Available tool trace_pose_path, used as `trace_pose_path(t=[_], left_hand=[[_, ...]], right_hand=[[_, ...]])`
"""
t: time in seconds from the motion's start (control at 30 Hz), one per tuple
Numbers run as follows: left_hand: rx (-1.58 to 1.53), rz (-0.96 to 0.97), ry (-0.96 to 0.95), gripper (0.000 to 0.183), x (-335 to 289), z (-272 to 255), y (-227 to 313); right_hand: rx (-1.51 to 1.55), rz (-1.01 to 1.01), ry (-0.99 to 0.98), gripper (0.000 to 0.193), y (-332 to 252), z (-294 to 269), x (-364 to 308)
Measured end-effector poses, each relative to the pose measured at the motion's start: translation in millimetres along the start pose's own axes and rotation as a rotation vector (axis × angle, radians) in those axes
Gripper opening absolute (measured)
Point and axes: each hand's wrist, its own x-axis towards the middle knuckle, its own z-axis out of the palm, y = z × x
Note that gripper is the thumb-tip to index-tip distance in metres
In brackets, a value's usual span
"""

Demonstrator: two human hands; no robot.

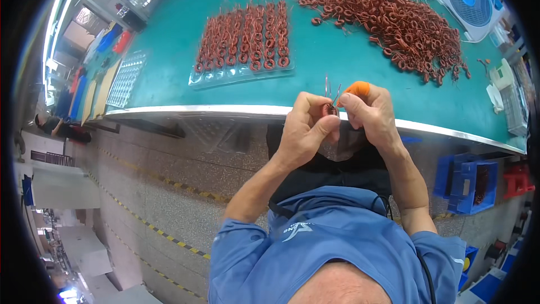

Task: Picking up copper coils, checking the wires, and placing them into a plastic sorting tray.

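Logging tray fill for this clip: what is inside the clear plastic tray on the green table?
The clear tray holds rows of copper-wound ring coils, leads pointing away from the person. Its near strip looks bare. Whether every pocket beneath the coils is filled cannot be seen, as they overlap.

A green tabletop [337,62] carries a clear tray [243,73] of copper coils, a loose coil heap [388,19], and a white fan [471,0].

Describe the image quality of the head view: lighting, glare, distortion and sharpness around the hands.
Head view: even, bright light; strong fisheye bending curves the teal worktable's metal front edge and blacks out the corners; white glare blooms at the upper left; the left hand and right hand holding a small copper-wound ring coil are fairly sharp, while the rim areas smear.
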Motion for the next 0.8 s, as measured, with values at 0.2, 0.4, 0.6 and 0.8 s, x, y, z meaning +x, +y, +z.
trace_pose_path(t=[0.2,0.4,0.6,0.8], left_hand=[[-0.085,0.011,-0.063,0.030,-7,-2,-13],[-0.087,-0.121,0.100,0.033,-6,10,-7],[-0.076,-0.165,0.163,0.025,-5,7,-19],[-0.066,-0.184,0.176,0.022,-9,10,-20]], right_hand=[[0.071,-0.025,-0.047,0.027,25,-4,3],[0.275,0.030,-0.199,0.038,22,3,-1],[0.247,-0.059,-0.062,0.029,32,15,-5],[0.093,-0.155,0.058,0.034,35,9,-3]])
